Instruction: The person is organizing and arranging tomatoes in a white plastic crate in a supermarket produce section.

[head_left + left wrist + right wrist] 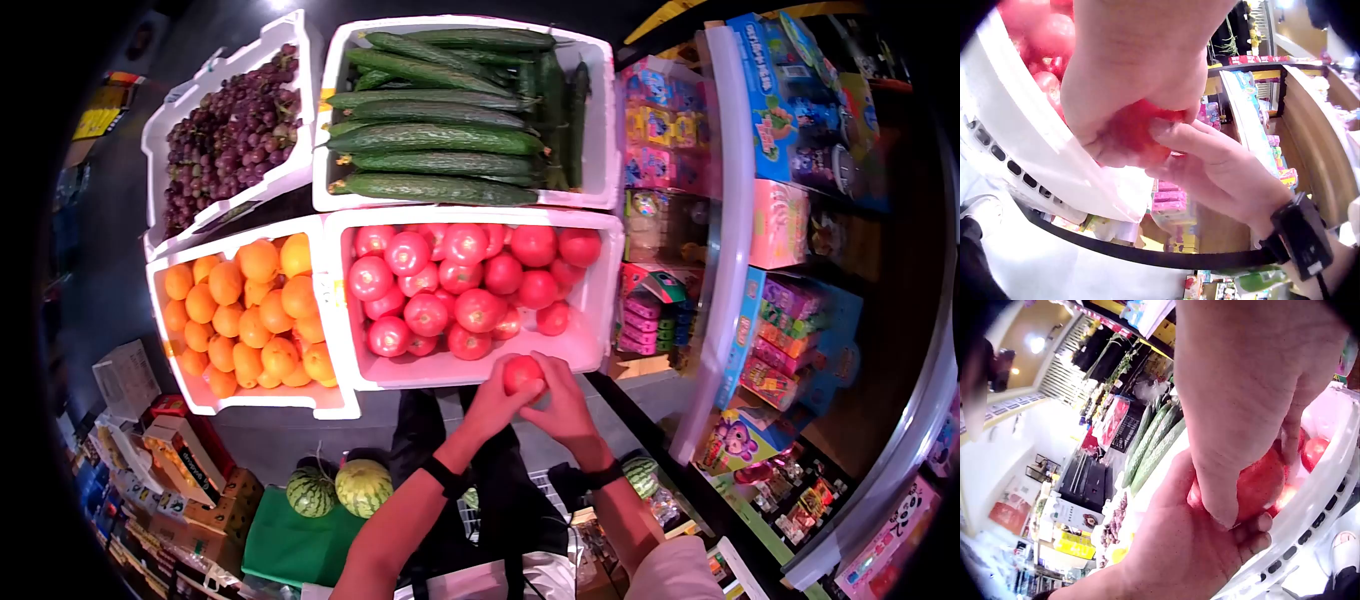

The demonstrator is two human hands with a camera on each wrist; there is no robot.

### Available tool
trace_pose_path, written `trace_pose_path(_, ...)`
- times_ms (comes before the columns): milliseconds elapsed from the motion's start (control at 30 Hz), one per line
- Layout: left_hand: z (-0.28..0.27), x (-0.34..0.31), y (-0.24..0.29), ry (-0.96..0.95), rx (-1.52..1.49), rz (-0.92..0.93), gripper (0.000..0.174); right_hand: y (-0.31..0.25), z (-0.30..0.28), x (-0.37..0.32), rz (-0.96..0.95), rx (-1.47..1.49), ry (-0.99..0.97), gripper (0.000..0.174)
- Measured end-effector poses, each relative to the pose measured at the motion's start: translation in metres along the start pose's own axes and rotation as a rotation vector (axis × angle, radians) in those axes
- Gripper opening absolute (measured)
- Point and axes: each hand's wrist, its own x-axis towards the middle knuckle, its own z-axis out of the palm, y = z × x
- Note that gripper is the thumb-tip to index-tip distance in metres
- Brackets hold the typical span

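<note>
Both hands hold one red tomato [521,373] at the front edge of the white crate [560,352] of tomatoes. My left hand [490,405] grips it from the left, and my right hand [563,408] from the right. The right wrist view shows the held tomato [1261,484] resting against the curled fingers of the left hand [1172,540], with the right thumb across it. Seen from the left wrist, the right hand's fingers touch the tomato [1138,128]; the left hand covers part of it. Many more tomatoes [480,310] lie in the crate.
Left of the tomatoes stands a crate of oranges [240,318]. Behind are cucumbers [440,138] and dark grapes [235,130] in white crates. Shelves of packaged goods [780,330] line the right side. Watermelons [363,487] and a green cloth-like cover [300,545] sit low at left.
</note>
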Motion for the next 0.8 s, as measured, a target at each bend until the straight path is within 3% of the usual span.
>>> trace_pose_path(100, 0.004, 0.004, -0.009, 0.022, -0.005, 0.053, 0.077, 0.012, -0.001, 0.011, 0.019, -0.045, 0.044, 0.081)
trace_pose_path(167, 0.005, 0.002, -0.014, 0.124, -0.193, 0.115, 0.072, 0.026, 0.009, 0.029, 0.118, -0.089, 0.164, 0.078)
trace_pose_path(233, 0.003, -0.011, -0.017, 0.154, -0.007, 0.033, 0.060, 0.054, 0.021, 0.046, 0.196, -0.184, 0.269, 0.080)
trace_pose_path(300, 0.001, -0.017, -0.066, 0.097, 0.084, 0.096, 0.053, 0.079, 0.032, 0.057, 0.279, -0.209, 0.295, 0.085)
trace_pose_path(567, -0.006, -0.063, -0.084, 0.055, 0.072, -0.024, 0.047, 0.115, 0.061, 0.081, 0.351, -0.330, 0.220, 0.086)
trace_pose_path(800, -0.014, -0.076, -0.089, 0.071, 0.105, -0.044, 0.048, 0.105, 0.063, 0.086, 0.427, -0.345, 0.205, 0.093)
